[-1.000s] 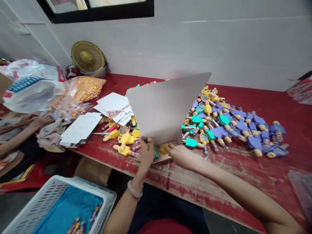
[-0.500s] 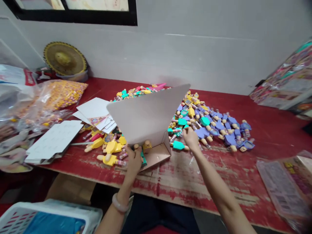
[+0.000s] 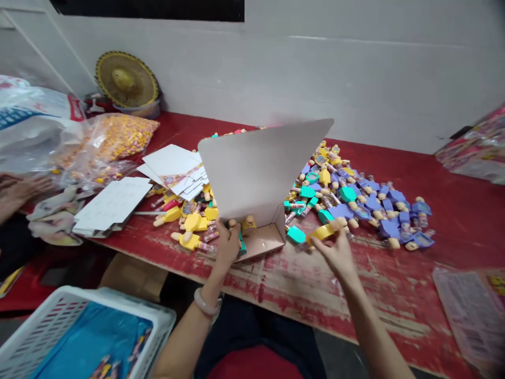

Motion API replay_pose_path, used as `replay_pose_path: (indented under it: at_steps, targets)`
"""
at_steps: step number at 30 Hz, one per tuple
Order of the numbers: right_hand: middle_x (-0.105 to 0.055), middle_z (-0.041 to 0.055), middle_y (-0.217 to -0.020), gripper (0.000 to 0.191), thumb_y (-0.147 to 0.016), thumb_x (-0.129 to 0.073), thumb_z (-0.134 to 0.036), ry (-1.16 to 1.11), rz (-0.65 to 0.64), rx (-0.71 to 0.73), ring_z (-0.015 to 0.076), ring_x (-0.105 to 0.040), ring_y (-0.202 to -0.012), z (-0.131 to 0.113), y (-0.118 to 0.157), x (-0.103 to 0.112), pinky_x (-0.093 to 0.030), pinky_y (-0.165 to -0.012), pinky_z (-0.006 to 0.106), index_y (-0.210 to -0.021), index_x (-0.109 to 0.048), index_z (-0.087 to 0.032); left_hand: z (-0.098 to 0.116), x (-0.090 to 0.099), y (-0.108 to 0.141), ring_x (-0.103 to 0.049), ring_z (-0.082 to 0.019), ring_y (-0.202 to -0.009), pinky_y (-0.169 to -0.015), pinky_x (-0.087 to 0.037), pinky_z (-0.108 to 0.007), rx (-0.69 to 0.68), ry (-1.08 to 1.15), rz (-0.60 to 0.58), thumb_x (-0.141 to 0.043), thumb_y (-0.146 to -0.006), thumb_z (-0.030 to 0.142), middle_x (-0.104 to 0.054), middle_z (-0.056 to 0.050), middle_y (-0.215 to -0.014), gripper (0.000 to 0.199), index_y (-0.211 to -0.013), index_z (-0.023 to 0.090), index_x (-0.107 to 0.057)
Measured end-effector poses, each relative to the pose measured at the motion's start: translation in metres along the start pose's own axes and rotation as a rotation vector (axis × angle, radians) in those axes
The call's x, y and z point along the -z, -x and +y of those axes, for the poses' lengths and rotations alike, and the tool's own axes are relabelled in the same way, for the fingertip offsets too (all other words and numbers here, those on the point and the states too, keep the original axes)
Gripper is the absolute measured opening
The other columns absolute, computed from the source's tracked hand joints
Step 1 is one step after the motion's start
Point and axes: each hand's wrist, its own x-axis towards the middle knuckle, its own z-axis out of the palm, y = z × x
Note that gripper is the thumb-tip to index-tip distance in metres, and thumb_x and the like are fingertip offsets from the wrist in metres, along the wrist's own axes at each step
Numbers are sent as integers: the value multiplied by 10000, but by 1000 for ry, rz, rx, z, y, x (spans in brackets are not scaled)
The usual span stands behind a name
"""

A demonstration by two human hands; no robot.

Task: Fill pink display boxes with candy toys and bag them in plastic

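While the person is working at the front edge of the red desk [image 3: 398, 300], the right hand [image 3: 335, 252] is pinching a yellow toy figure [image 3: 321, 232] between the thumb and the fingers, and it is holding this figure just to the right of an open cardboard box [image 3: 262, 243]. The box is sitting near the middle of the front edge, and its large lid [image 3: 262, 168] is standing up and leaning back. The left hand [image 3: 228, 245], which is wearing a pale bangle [image 3: 205, 302], is curled at the left side of the box, touching a teal piece [image 3: 241, 247], but I cannot tell if it is gripping this piece or the box wall. A small figure [image 3: 248, 226] is sitting at the box's back corner. Purple and teal figures [image 3: 355, 205] are lying in a wide heap to the right of the lid, and yellow figures [image 3: 189, 229] are lying to its left. Stacks of flat white card [image 3: 112, 205] are resting toward the left edge, beside a clear bag of yellow sweets [image 3: 122, 137]. A co-worker's hand [image 3: 19, 189] is resting past the left edge, and a white plastic basket [image 3: 90, 321] with blue lining is standing below the front edge.
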Motion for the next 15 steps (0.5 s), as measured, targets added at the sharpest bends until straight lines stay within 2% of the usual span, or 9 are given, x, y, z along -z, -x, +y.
replay_pose_path:
  at_steps: [1,3,5,7,9,11,12,15]
  targets:
    - [-634,145,-1148,652,-804,-707,-529,-148,-11,61,269,-674,-961,-15,12,-19,-579,-824,387,-1283,-426,-187,0,0,0,-455,-223,-1329,-1182,-299,-377,-1,-7,11,-553,-886,357,-491,-127,-1332,416,-1227,210,-367]
    - [-638,126,-1072,607,-811,-697,-556,-277,-60,117,259,-673,-890,-40,31,-66,-590,-787,402,-1226,-454,-185,-1,0,0,-459,-231,-1335,-1184,-302,-394,-3,-13,27,-548,-890,356,-496,-137,-1347,419,-1237,203,-373]
    - [-614,118,-1035,537,-812,-666,-576,-278,-39,164,262,-655,-886,-49,44,-112,-586,-791,435,-1121,-471,-182,-2,0,0,-469,-236,-1334,-1177,-318,-398,-19,-3,27,-547,-893,352,-503,-142,-1360,441,-1269,198,-375]
    - [-588,125,-1056,493,-827,-635,-568,-221,15,232,274,-631,-944,-47,50,-144,-570,-838,473,-1084,-459,-185,-3,-1,1,-467,-236,-1341,-1174,-330,-390,-40,12,18,-548,-893,343,-499,-150,-1382,470,-1302,189,-373]
    - [-570,144,-1118,468,-863,-609,-529,-164,36,329,279,-608,-1012,-40,53,-159,-547,-887,487,-1134,-442,-185,-4,-2,1,-456,-242,-1353,-1177,-330,-393,-39,15,22,-553,-892,338,-493,-155,-1393,488,-1318,184,-373]
    - [-558,157,-1158,449,-898,-578,-486,-138,22,398,271,-601,-1028,-35,53,-163,-537,-897,475,-1189,-413,-186,-5,-2,1,-443,-247,-1364,-1188,-314,-405,-23,13,32,-552,-897,336,-484,-154,-1400,495,-1331,186,-369]
    - [-562,151,-1137,446,-906,-564,-479,-136,19,389,265,-606,-999,-34,52,-164,-541,-876,463,-1198,-397,-186,-6,-3,1,-433,-246,-1372,-1194,-304,-406,-14,13,39,-551,-899,334,-482,-151,-1401,496,-1336,190,-367]
    - [-575,111,-1018,458,-906,-554,-491,-146,25,241,245,-618,-876,-33,48,-164,-556,-775,414,-1185,-355,-187,-9,-4,0,-399,-236,-1393,-1202,-286,-384,-11,9,52,-556,-905,328,-487,-134,-1397,491,-1340,199,-370]
